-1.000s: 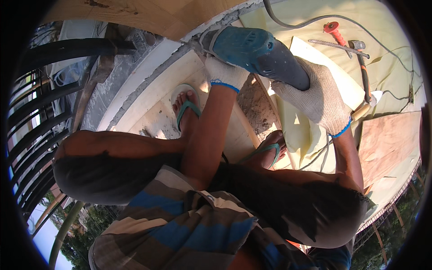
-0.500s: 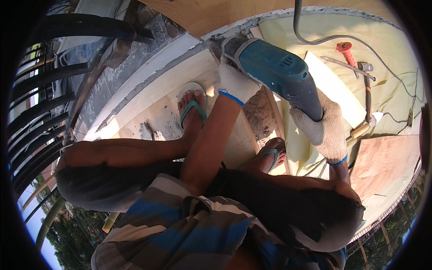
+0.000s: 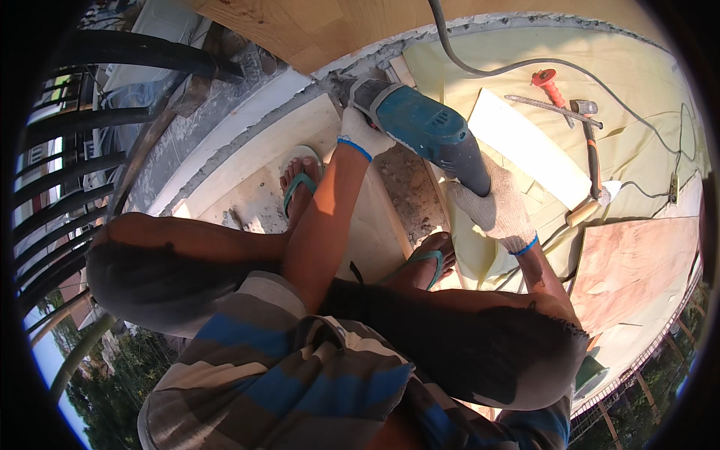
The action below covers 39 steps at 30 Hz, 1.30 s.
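A blue and dark grey hammer drill (image 3: 424,124) slants across the space in front of me, its grey nose at the chipped concrete edge (image 3: 300,97). My left hand (image 3: 364,131), in a white knit glove with a blue cuff, is closed round its front part from below. The fingers there are partly hidden by the tool. Wrapped round the rear handle is my right hand (image 3: 499,210), also gloved; whether a finger presses a trigger is hidden. The tip of the tool, against the concrete, is too small and dark to make out.
On the yellowish sheet (image 3: 622,90) at right lie a red side handle (image 3: 551,90), a metal rod (image 3: 532,107), a hammer (image 3: 592,154) and a white board (image 3: 517,142). A grey cable (image 3: 480,73) curves overhead. Plywood (image 3: 634,262) lies at right; black railings (image 3: 75,127) stand left.
The whole scene has shifted left in view as my head turned slightly. Both hands keep their hold on the hammer drill, and its nose stays at the concrete edge.
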### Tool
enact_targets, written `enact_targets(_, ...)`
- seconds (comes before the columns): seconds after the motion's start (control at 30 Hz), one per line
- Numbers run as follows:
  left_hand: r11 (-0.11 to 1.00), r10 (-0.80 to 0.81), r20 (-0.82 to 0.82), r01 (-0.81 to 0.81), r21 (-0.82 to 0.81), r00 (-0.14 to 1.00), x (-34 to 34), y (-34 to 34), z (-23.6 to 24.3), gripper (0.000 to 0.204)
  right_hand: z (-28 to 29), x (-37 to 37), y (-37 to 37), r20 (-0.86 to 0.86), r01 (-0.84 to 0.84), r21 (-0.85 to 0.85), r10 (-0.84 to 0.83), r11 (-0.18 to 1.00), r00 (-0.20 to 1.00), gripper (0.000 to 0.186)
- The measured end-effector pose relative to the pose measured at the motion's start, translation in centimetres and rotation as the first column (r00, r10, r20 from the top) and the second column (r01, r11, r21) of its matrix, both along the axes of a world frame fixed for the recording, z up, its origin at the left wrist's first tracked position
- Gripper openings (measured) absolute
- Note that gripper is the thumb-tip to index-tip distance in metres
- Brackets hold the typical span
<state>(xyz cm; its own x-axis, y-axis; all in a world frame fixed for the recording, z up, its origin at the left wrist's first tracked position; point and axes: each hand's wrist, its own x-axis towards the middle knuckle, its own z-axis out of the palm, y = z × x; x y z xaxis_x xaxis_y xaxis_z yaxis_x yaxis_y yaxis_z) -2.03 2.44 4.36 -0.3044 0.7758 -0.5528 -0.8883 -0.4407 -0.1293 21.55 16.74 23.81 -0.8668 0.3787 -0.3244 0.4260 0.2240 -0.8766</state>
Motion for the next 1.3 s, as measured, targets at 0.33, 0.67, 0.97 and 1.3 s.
enact_targets(0.33, 0.988, 0.115, -0.121, -0.126, -0.089, 0.986, 1.9, -0.6, 0.7, 0.042, -0.4, 1.3, 0.3, -0.011, -0.047, 0.087, 0.048, 0.995, 0.999, 0.054)
enact_targets(0.67, 0.991, 0.095, 0.004, -0.095, -0.094, 0.995, 1.2, 1.1, -0.6, 0.048, -1.5, 1.6, 5.1, 0.198, -0.102, -0.202, 0.142, 0.974, 0.970, 0.056)
enact_targets(0.97, 0.992, 0.112, -0.364, -0.085, 0.089, 0.924, -0.9, -1.1, -3.8, 0.046, 4.8, -1.0, 0.3, 0.184, -0.087, -0.121, 0.109, 0.989, 0.977, 0.043)
enact_targets(1.3, 0.959, 0.255, -0.129, -0.268, -0.096, 0.958, 3.3, -0.3, 2.1, 0.046, 0.8, 2.3, 4.0, 0.017, -0.035, -0.190, 0.039, 0.981, 0.999, 0.042)
